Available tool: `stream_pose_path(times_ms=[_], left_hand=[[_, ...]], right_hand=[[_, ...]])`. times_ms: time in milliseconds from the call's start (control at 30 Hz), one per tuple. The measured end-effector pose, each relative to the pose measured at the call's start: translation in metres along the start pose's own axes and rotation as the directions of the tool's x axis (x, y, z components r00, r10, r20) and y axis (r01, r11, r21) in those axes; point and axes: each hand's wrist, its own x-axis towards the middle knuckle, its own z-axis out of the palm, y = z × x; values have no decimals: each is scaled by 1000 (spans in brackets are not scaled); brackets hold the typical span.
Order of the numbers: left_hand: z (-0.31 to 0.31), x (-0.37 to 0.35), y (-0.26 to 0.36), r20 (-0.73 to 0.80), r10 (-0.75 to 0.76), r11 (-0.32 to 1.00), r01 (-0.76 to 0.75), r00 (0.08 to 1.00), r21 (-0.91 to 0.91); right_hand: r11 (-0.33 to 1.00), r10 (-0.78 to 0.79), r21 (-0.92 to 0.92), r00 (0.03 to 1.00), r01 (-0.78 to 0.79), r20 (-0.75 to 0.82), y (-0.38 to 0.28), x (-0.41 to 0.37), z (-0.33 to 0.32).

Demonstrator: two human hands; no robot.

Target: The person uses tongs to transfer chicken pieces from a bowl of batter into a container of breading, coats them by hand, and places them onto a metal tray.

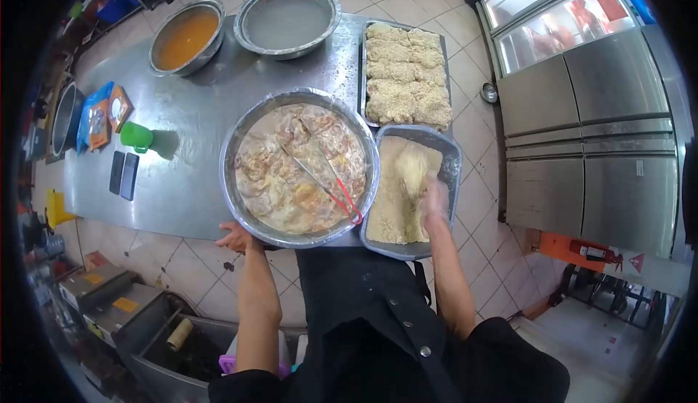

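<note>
On the steel table (193, 101), the crumb-coated piece (411, 170) lies forward-left of the nearer right hand (435, 203), grip indeterminable; left hand (235, 236) fingers spread.

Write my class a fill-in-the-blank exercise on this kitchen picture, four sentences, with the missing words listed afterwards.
The tongs in the large metal bowl have a ____ handle end.
The tub, where the right hand is, stands on the picture's ____ side of that bowl.
The mug on the table is ____.
The basin behind the mug holds ____ liquid.

Missing words: red; right; green; orange.
</note>
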Motion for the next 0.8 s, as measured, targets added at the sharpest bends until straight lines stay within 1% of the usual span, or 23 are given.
stream_pose_path(times_ms=[33,67,100,133,167,200,267,300,333,367,400,433,467,500,533,567,600,633,667,700,733,767,800], left_hand=[[2,1,0,-7,-10,1000,10,1000,4],[5,1,-1,-24,18,999,-19,1000,-33],[3,1,-5,-37,54,996,-57,998,-65],[-4,-4,-5,-33,51,996,-53,998,-67],[-15,-10,2,27,10,1000,-10,1000,-28],[-22,-11,12,84,-23,1000,22,996,7],[27,21,-20,16,191,965,-191,982,182],[18,14,-13,-13,106,991,-105,994,78],[8,6,-6,-34,9,999,-10,999,-31],[-11,-3,1,110,-28,997,36,994,-70],[-15,-6,0,105,-43,997,50,994,-67],[-16,-8,3,60,-15,998,19,998,-64],[-15,-8,6,20,22,998,-21,1000,-64],[9,1,-8,24,30,997,-28,999,-68],[52,19,-35,-209,184,983,-180,961,38],[55,21,-39,-314,261,965,-247,913,83],[59,24,-43,-413,333,943,-301,847,143],[28,19,-30,-183,183,983,-181,966,27],[14,16,-19,77,45,998,-40,996,-56],[17,15,-10,79,54,996,-48,995,-81],[21,17,-13,34,69,995,-66,997,-76],[22,19,-23,-12,77,996,-78,997,-53],[17,16,-26,-18,72,997,-73,997,-28]], right_hand=[[1000,2,-10,1000,-2,8,5,11,15],[953,-171,-268,982,144,-79,22,26,38],[823,-353,-513,928,246,-121,48,39,60],[624,-539,-719,835,304,-115,66,54,77],[382,-701,-873,711,305,-59,72,64,84],[391,-709,-867,702,309,-70,68,71,82],[228,-616,-947,787,224,38,59,80,66],[225,-620,-948,783,225,39,55,73,57],[377,-635,-870,773,317,6,46,62,48],[509,-640,-760,768,404,-20,40,58,40],[497,-641,-764,767,410,-5,35,70,30],[589,-406,-752,913,296,41,32,91,21],[632,-277,-741,959,229,60,34,98,19],[658,-143,-737,987,154,78,36,105,17],[933,-28,-357,998,48,60,37,105,16],[992,12,-124,997,-2,80,39,110,13],[991,52,114,994,-63,100,40,115,10],[986,54,143,976,-86,211,48,128,1],[979,50,171,945,-110,322,58,144,-5],[975,92,165,948,-148,306,56,149,-6],[969,135,162,948,-187,288,55,155,-8],[996,-40,87,956,15,292,41,138,-12],[979,-197,3,930,206,309,36,124,-19]])
